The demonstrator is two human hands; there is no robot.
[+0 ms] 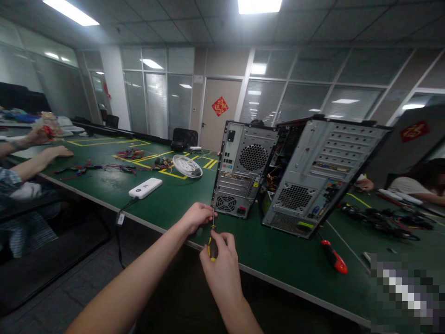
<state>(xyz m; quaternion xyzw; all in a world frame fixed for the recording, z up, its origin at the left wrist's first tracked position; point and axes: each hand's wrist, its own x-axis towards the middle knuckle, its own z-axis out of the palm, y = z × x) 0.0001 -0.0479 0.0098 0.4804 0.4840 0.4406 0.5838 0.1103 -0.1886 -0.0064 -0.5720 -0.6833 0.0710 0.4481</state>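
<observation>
My right hand point(219, 260) is closed around the black and yellow handle of a small screwdriver point(212, 246), held upright near the front edge of the green table point(174, 204). My left hand point(196, 218) pinches the screwdriver's thin shaft near its tip, fingers curled. Just beyond my hands stand two desktop computer cases: a smaller one point(243, 167) with its rear panel facing me, and a larger grey one point(320, 176) tilted to the right of it, its side open with wires showing.
A red-handled screwdriver point(333, 257) lies right of the cases. A white box with a cable point(145, 188), a round white fan part point(187, 166) and coloured wires point(104, 168) lie to the left. Other people's arms point(38, 157) rest at far left; cables point(382, 220) lie at right.
</observation>
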